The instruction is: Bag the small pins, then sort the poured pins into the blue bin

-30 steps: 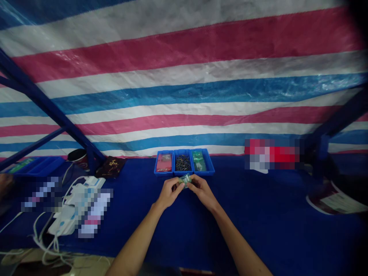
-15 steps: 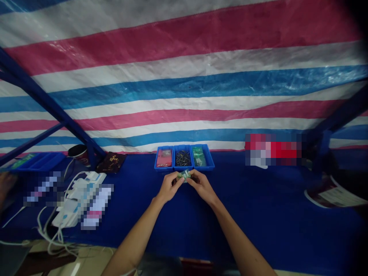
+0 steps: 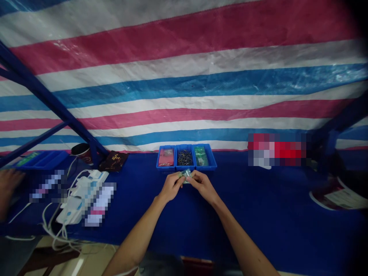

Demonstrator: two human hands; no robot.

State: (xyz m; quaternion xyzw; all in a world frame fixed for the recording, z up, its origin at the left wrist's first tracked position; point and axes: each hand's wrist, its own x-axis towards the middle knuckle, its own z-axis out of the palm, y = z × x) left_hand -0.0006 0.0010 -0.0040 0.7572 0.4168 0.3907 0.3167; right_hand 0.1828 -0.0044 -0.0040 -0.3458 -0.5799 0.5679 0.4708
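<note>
My left hand [image 3: 171,186] and my right hand [image 3: 203,186] meet in front of the bins, thumbs and fingers pinching a small clear plastic bag [image 3: 186,174] with green on it. What the bag contains is too small to make out. Just beyond it stand three blue bins side by side. Pink packets [image 3: 166,158] lie in the left bin [image 3: 165,168]. Dark metal screws [image 3: 184,158] fill much of the middle bin [image 3: 185,168]. Green-tinted plastic bags [image 3: 201,156] lie in the right bin [image 3: 213,163].
A white power strip [image 3: 75,203] with tangled cables lies left on the blue table [image 3: 244,214]. A brown packet [image 3: 114,161], a cup [image 3: 82,152] and a blue tray [image 3: 47,161] are behind it. Another person's hand [image 3: 8,188] shows at far left. A round container [image 3: 339,195] stands right.
My hands stay together on the small plastic bag, with slight finger movement. The whole view has shifted a little. The other person's hand reaches slightly further into view.
</note>
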